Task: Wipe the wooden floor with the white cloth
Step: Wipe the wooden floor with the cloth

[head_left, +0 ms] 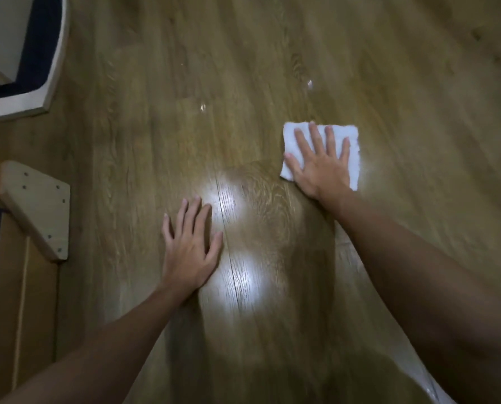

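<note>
The folded white cloth [351,141] lies flat on the wooden floor [243,68], out ahead and right of the person, pinned under the right hand [320,164], whose spread fingers press it down, likely for wiping pressure. The left hand [189,249] rests splayed on bare boards, probably bracing. White specks [203,107] lie beyond; a wooden furniture foot [39,208] stands near the floor's left edge.

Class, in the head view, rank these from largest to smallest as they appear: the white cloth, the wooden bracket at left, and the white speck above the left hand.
1. Bracket and cloth: they look about alike, so I won't rank them.
2. Speck: clearly smallest.
</note>
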